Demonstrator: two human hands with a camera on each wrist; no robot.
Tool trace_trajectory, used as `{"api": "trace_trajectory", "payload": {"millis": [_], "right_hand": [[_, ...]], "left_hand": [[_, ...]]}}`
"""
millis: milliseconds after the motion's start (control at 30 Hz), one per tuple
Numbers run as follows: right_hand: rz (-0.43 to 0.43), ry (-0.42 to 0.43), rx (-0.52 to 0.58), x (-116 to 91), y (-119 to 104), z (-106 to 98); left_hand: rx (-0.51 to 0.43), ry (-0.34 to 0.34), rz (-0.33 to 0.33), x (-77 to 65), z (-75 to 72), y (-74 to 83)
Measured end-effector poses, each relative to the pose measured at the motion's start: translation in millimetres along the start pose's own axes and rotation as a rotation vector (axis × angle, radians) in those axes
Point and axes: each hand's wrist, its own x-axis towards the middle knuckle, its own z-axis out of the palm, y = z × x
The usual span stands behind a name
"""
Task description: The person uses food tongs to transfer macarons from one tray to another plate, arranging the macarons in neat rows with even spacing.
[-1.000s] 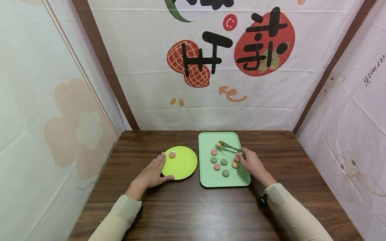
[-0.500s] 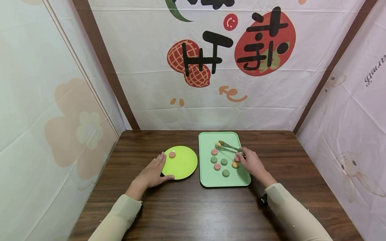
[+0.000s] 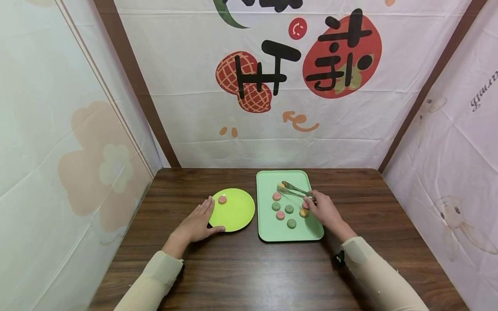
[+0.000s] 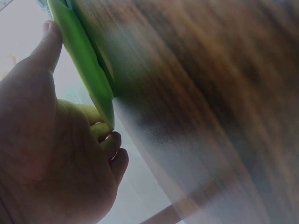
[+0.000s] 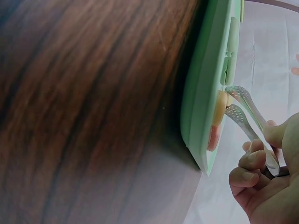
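Head view: just below centre, a person's left hand (image 3: pixel 196 223) lies, fingers straight and thumb apart, against a yellow-green plate (image 3: pixel 235 214) holding one pink macaron (image 3: pixel 222 199). Right of centre, above a mint tray (image 3: pixel 268 231) of macarons, the right hand (image 3: pixel 327 212) has its grip clamped on metal tongs (image 3: pixel 297 189), tips at a yellow macaron (image 3: pixel 282 185). Left wrist view: the plate's edge, upper left, meets the fingers. Right wrist view: the tongs, lower right, point towards the tray.

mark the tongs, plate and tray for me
Tongs (image 5: pixel 243 97): right wrist view, on one perforated end.
Plate (image 3: pixel 234 211): head view, on its bare middle.
Tray (image 3: pixel 269 230): head view, bare floor, near left corner.
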Motion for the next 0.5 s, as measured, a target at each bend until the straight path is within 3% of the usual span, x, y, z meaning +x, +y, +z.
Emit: {"api": "trace_trajectory", "payload": {"millis": [500], "right_hand": [[-0.029,0.006,0.021,-0.2,-6.9,-1.7]], "left_hand": [[0.002,-0.006,-0.004,-1.4,-2.1,2.9]]}}
